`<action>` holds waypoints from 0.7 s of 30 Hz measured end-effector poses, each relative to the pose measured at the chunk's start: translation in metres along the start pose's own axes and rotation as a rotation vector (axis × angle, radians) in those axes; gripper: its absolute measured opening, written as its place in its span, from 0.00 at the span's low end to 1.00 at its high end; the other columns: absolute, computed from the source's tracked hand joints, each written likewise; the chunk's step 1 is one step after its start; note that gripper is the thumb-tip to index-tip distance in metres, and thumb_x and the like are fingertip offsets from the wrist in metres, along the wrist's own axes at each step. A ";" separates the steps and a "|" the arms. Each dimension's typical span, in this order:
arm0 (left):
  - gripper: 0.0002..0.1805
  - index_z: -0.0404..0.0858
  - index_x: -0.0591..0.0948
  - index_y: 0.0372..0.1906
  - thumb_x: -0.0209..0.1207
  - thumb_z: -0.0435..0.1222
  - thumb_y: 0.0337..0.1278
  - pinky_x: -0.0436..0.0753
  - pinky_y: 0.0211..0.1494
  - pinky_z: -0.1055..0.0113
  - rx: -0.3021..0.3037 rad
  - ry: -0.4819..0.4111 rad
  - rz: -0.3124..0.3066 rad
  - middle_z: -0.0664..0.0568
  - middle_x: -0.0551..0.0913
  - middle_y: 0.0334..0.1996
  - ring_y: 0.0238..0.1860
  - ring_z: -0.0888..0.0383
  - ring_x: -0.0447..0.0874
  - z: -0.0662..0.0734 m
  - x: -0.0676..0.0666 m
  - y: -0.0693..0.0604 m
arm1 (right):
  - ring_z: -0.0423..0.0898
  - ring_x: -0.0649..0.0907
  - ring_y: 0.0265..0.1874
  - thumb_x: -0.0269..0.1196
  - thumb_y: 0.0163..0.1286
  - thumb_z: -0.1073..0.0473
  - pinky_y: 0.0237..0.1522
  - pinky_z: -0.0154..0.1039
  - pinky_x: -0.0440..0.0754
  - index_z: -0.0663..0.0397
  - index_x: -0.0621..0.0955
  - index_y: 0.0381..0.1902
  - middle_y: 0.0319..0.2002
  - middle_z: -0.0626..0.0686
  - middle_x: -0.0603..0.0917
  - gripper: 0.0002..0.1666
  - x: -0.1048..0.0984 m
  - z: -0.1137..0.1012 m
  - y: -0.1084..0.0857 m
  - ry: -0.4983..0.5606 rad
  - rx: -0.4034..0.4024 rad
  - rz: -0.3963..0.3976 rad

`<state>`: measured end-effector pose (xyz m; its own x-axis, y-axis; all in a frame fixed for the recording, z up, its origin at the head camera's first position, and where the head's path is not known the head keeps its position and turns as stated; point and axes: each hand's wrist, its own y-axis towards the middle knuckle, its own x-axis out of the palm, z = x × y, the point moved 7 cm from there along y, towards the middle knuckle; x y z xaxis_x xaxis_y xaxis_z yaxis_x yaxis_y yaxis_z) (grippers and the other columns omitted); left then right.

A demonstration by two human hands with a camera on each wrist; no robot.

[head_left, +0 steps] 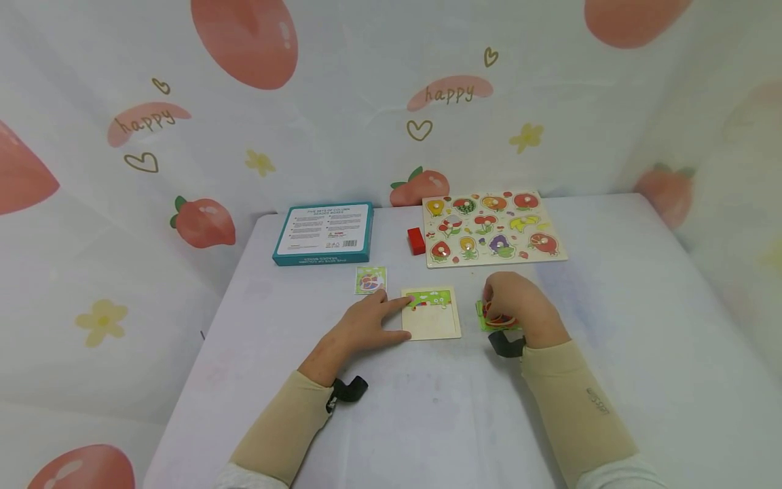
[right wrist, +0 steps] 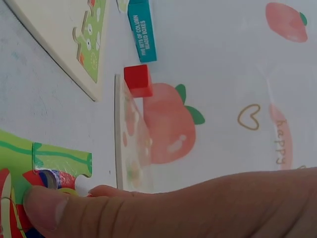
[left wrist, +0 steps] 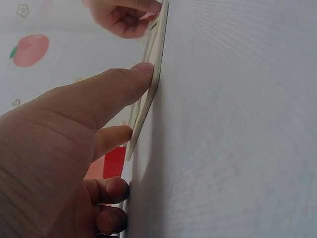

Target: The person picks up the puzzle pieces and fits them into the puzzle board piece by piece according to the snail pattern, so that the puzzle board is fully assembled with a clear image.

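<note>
A small square wooden puzzle tray point(head_left: 432, 324) lies mid-table, its top row filled with green printed pieces. My left hand point(head_left: 363, 324) touches its left side with index finger and thumb stretched out; the other fingers are near a small picture card point(head_left: 370, 279). In the left wrist view, the thumb point(left wrist: 126, 89) rests against the tray's edge. To the tray's right, my right hand point(head_left: 522, 302) is curled over a pile of green and red puzzle pieces point(head_left: 481, 316). Its thumb point(right wrist: 47, 210) pinches a piece there in the right wrist view; the other fingertips are mostly hidden.
Behind the tray stands a red block point(head_left: 417, 241), beside a knobbed wooden fruit puzzle board point(head_left: 482, 261). A flat teal-and-white box point(head_left: 324, 233) lies at the back left. Fruit-printed cloth point(head_left: 342, 136) hangs behind the table.
</note>
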<state>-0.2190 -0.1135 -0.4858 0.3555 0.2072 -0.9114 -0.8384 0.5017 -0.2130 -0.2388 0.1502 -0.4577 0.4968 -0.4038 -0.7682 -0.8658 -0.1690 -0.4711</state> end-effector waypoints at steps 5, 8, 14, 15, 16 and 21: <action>0.42 0.60 0.68 0.77 0.66 0.62 0.58 0.70 0.37 0.64 -0.001 -0.002 0.000 0.53 0.68 0.41 0.39 0.57 0.69 0.001 0.000 0.000 | 0.54 0.80 0.40 0.74 0.60 0.65 0.47 0.51 0.80 0.57 0.84 0.40 0.39 0.55 0.83 0.11 0.001 0.000 0.000 0.002 0.036 -0.008; 0.42 0.60 0.68 0.77 0.66 0.62 0.58 0.70 0.36 0.63 -0.002 -0.001 0.000 0.53 0.68 0.42 0.39 0.57 0.69 0.000 0.000 0.000 | 0.55 0.80 0.41 0.74 0.61 0.65 0.48 0.52 0.80 0.57 0.85 0.42 0.39 0.56 0.83 0.12 0.002 0.000 0.000 0.009 0.052 -0.022; 0.42 0.61 0.69 0.77 0.66 0.62 0.58 0.70 0.36 0.64 -0.009 -0.001 0.000 0.53 0.68 0.41 0.39 0.57 0.69 0.000 -0.001 -0.001 | 0.55 0.80 0.41 0.74 0.60 0.65 0.50 0.53 0.80 0.58 0.85 0.43 0.41 0.56 0.83 0.13 0.001 0.000 0.000 0.011 0.049 -0.030; 0.42 0.61 0.69 0.77 0.66 0.62 0.58 0.70 0.36 0.64 -0.010 0.000 0.000 0.53 0.68 0.41 0.39 0.57 0.69 0.000 -0.001 -0.001 | 0.55 0.80 0.42 0.74 0.60 0.65 0.50 0.53 0.80 0.58 0.85 0.43 0.41 0.57 0.83 0.13 0.001 0.000 0.000 0.012 0.044 -0.029; 0.42 0.61 0.69 0.77 0.66 0.62 0.58 0.70 0.36 0.64 -0.010 0.000 0.000 0.53 0.68 0.41 0.39 0.57 0.69 0.000 -0.001 -0.001 | 0.56 0.80 0.42 0.74 0.61 0.65 0.50 0.54 0.80 0.58 0.85 0.43 0.41 0.57 0.83 0.13 0.001 0.000 -0.001 0.018 0.041 -0.030; 0.42 0.61 0.68 0.77 0.66 0.62 0.58 0.70 0.37 0.63 -0.010 0.003 -0.003 0.53 0.68 0.42 0.40 0.57 0.69 0.001 -0.001 -0.001 | 0.56 0.80 0.43 0.72 0.61 0.66 0.50 0.55 0.80 0.58 0.86 0.43 0.42 0.57 0.83 0.12 0.001 -0.001 -0.004 0.030 0.028 -0.037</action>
<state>-0.2182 -0.1135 -0.4844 0.3569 0.2032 -0.9118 -0.8416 0.4936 -0.2194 -0.2346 0.1498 -0.4564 0.5259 -0.4245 -0.7370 -0.8447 -0.1595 -0.5109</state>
